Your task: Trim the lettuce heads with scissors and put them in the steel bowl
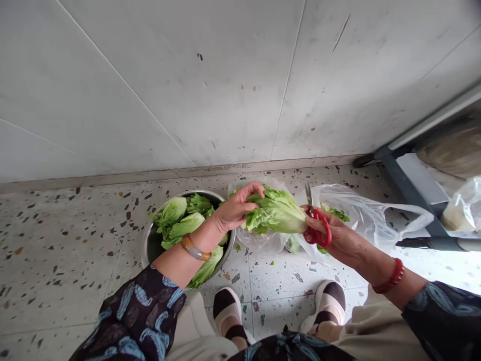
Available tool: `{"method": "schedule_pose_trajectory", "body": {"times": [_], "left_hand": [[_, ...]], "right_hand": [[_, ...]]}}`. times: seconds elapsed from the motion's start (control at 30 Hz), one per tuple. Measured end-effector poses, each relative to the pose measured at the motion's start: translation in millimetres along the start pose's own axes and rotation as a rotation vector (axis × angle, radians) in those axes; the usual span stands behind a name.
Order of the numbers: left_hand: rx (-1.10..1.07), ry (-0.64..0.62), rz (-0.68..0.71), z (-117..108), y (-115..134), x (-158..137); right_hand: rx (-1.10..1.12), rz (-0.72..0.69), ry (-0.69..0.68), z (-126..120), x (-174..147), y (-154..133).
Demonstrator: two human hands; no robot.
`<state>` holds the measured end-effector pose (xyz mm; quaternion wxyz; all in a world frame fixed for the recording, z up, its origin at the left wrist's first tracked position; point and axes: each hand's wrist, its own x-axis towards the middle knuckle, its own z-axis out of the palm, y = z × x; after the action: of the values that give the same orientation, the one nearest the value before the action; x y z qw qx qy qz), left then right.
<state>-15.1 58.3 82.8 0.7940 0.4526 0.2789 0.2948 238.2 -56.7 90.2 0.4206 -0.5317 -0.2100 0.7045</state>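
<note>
A head of lettuce (282, 213) lies sideways between my two hands, its leafy end to the left and its pale base to the right. My left hand (240, 205) has its thumb and fingers closed on the leaves. Red-handled scissors (318, 228) are in my right hand (336, 235), blades pointing up and away; its fingers also touch the lettuce base. To the left, a metal basin (147, 245) holds several lettuce heads (184, 228). Below the held lettuce, clear plastic bags (263, 241) lie on the floor, with more greens partly hidden.
A white plastic bag (361, 213) with handles spreads to the right, beside a grey rack (409, 193) holding bagged goods. The stained white wall (233, 90) rises just beyond. My feet in striped shoes (227, 306) stand on the speckled floor (67, 260), where small leaf scraps lie.
</note>
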Motion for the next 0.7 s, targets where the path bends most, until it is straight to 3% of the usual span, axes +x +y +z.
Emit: {"method": "schedule_pose_trajectory", "body": {"times": [0.17,0.27,0.33,0.47,0.57,0.7], "left_hand": [[0.212,0.086,0.047,-29,-4,-7],[0.37,0.203,0.115,-36,-3,-12],[0.541,0.227,0.159,-28,-5,-14],[0.778,0.017,0.253,12,-21,-14],[0.905,-0.043,0.315,37,-38,-10],[0.779,0.017,0.256,37,-50,-8]], "right_hand": [[-0.061,-0.133,0.155,-9,-1,-15],[-0.108,-0.186,0.207,-8,-1,-21],[-0.127,-0.199,0.219,0,-1,-21],[-0.151,-0.208,0.244,27,-3,-13],[-0.12,-0.2,0.223,45,-7,-9],[-0.168,-0.171,0.122,49,-10,-16]]}}
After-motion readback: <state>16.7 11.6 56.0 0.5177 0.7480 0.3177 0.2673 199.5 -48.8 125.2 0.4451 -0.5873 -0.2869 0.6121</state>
